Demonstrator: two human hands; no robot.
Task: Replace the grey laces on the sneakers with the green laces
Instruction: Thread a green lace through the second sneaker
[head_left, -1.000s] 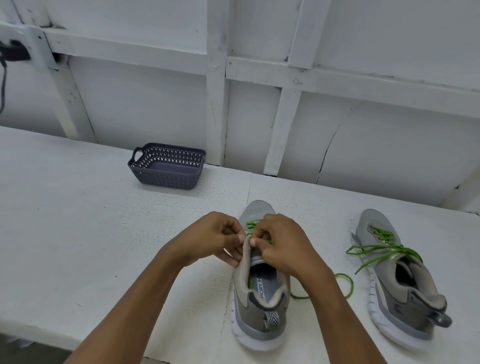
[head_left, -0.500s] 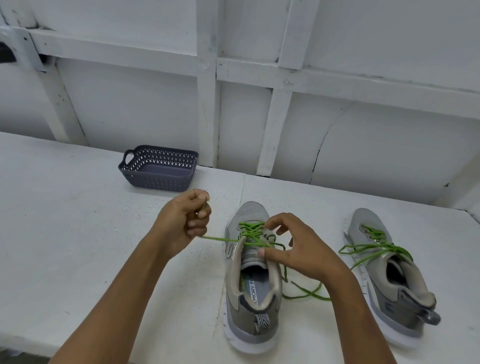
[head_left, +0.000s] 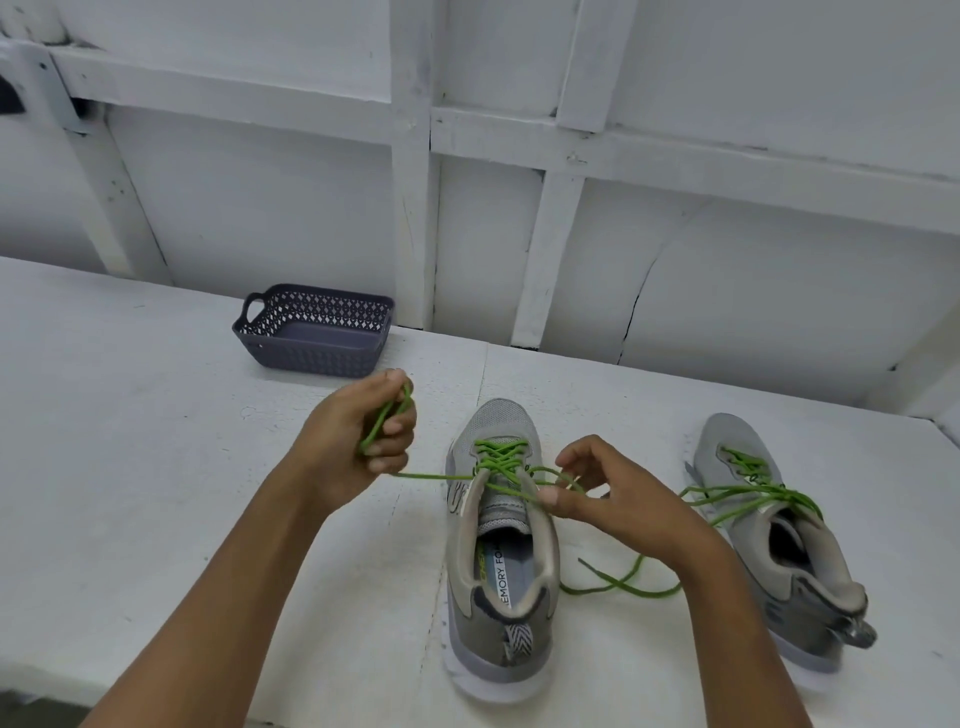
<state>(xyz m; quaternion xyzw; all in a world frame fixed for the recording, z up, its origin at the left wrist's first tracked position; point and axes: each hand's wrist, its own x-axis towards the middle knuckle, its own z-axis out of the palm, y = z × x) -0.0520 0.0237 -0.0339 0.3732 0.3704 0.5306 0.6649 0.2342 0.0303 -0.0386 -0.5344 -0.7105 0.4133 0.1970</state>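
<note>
Head view: left hand (head_left: 358, 447) grips the green lace (head_left: 431, 475), taut sideways from the sneaker (head_left: 498, 597) near the tabletop's (head_left: 156, 467) front edge, toe pointing away; right hand (head_left: 618, 499) pinches the opposite strand.

Bare table (head_left: 130, 441) wide open 7 to 10 o'clock. At 11, basket (head_left: 306, 358) by wall (head_left: 727, 286), which shuts 12. Taut green lace (head_left: 431, 475) runs off centre sneaker (head_left: 501, 421) toward 9; its slack clutters the gap to second sneaker (head_left: 737, 447) at 3.
</note>
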